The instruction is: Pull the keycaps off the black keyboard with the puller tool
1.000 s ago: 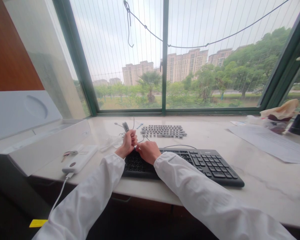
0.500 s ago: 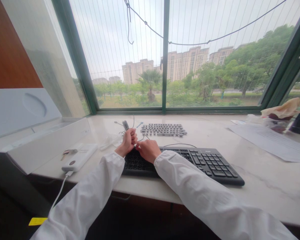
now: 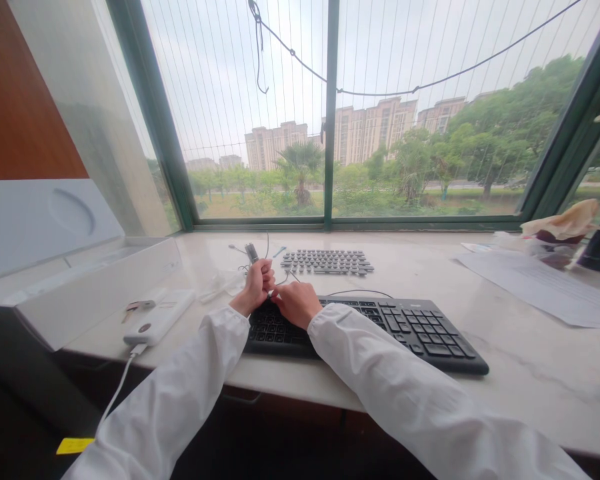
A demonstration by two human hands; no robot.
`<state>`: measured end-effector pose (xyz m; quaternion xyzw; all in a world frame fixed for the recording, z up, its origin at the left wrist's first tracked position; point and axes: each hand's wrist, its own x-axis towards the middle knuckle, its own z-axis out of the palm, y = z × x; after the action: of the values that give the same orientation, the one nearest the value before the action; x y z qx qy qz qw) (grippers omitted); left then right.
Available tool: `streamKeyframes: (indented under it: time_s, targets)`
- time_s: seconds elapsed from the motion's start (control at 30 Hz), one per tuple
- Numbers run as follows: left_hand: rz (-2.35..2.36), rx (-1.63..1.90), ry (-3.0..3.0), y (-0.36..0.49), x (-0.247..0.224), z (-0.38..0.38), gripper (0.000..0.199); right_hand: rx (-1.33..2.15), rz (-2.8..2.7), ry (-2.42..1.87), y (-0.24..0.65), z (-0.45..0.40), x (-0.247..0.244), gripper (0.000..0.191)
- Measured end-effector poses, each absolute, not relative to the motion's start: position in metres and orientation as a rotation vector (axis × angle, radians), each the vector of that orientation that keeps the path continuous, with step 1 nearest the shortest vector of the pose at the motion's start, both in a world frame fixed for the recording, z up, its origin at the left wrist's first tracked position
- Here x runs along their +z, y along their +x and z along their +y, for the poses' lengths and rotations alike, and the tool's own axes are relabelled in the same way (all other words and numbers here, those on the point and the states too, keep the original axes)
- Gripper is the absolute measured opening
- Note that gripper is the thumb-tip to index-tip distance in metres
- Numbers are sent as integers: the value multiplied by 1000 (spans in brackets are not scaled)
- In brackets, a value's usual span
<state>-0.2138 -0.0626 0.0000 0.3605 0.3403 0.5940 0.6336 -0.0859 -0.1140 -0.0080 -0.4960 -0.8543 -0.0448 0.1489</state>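
Note:
My left hand (image 3: 258, 285) is closed in a fist around a dark bundled cable (image 3: 251, 252), whose folded end sticks up above the fingers. Thin loose strands curve out near it, one ending in a small plug (image 3: 233, 247). Just beside, my right hand (image 3: 298, 301) is closed in a pinch against the bottom of the left fist; what its fingertips hold is hidden. Both hands are over the left half of a black keyboard (image 3: 430, 327). On that left part, several keys look bare of caps (image 3: 275, 330).
Behind the keyboard lie rows of loose grey keycaps (image 3: 327, 262). To the left are clear plastic wrap (image 3: 220, 283), a white power bank (image 3: 163, 317) with a cable, and an open white box (image 3: 95, 287). Paper sheets (image 3: 545, 283) lie at right, below the window.
The hands stay in almost the same place, with only slight finger movement. The whole view has shifted down a little.

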Motion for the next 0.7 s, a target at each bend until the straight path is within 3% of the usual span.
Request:
streamKeyframes:
  time_s: [0.7]
  targets:
    - [786, 1388, 864, -210, -1, -65, 38, -95, -2422, -1432, -85, -114, -8, 30]
